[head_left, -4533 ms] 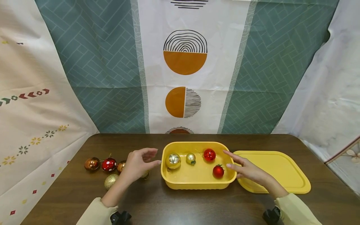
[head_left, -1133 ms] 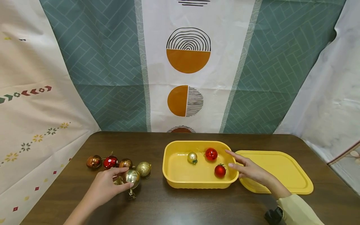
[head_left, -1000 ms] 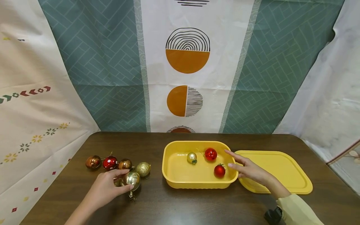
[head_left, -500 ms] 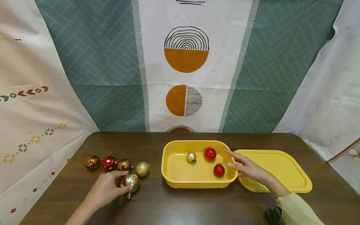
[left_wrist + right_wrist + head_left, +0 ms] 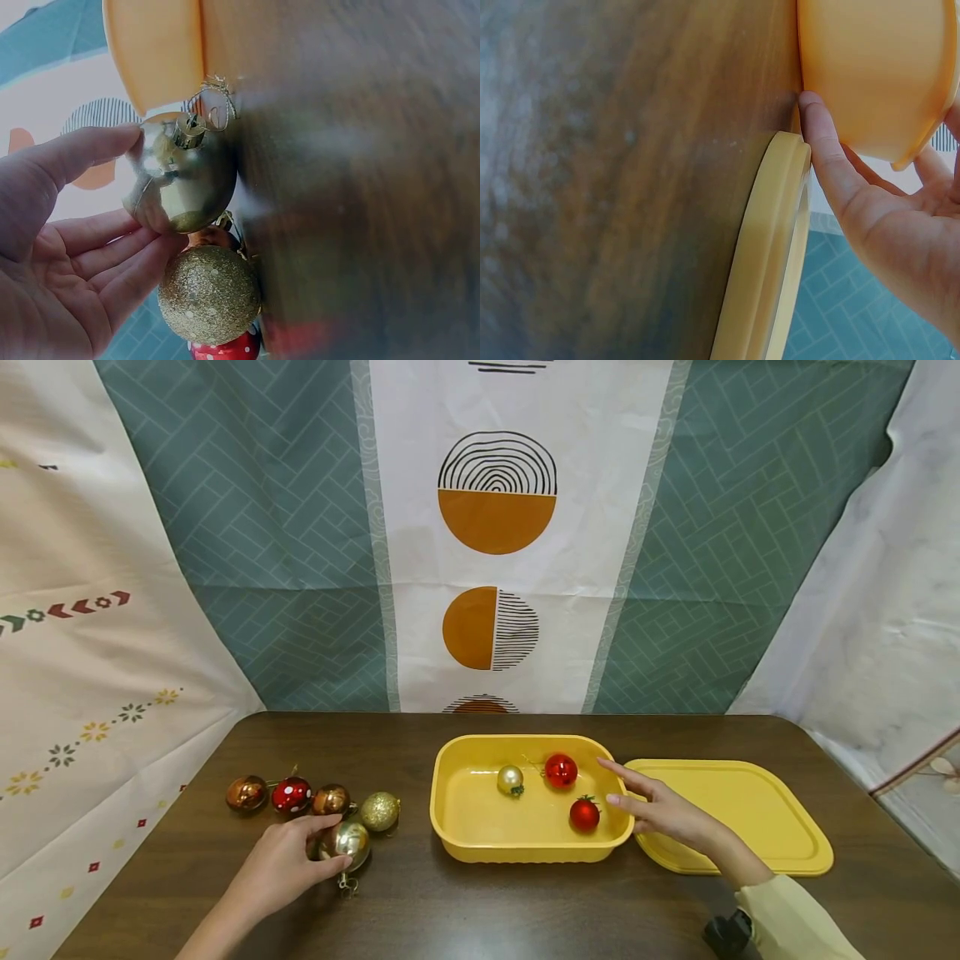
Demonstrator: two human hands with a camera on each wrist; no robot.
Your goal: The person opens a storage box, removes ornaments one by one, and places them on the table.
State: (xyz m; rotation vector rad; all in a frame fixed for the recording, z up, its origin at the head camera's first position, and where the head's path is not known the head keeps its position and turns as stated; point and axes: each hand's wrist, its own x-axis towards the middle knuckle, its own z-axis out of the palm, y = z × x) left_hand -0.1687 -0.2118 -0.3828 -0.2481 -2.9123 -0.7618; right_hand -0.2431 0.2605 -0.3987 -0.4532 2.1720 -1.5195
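Observation:
My left hand [image 5: 324,842] holds a shiny gold bauble [image 5: 351,840] between thumb and fingers; it rests on the table in front of the other baubles. In the left wrist view the thumb and fingers touch the shiny gold bauble [image 5: 187,180], with a glitter gold ball [image 5: 210,294] behind it. My right hand [image 5: 609,782] lies with straight fingers against the right wall of the yellow tub [image 5: 450,827]. Its thumb [image 5: 821,150] touches the tub [image 5: 870,67]. Inside lie a small gold bauble [image 5: 511,779] and two red ones [image 5: 560,771] [image 5: 583,814].
A row of baubles sits left of the tub: copper [image 5: 246,793], red with white dots [image 5: 292,795], copper [image 5: 332,799], glitter gold [image 5: 379,811]. The yellow lid [image 5: 738,814] lies flat right of the tub, also seen edge-on as the lid [image 5: 769,247]. Curtains hang behind the table.
The shiny gold bauble, in the tub 4.5 s ago, now sits outside by the left group in my left hand. Over the last second it settled slightly lower. The right hand stayed put.

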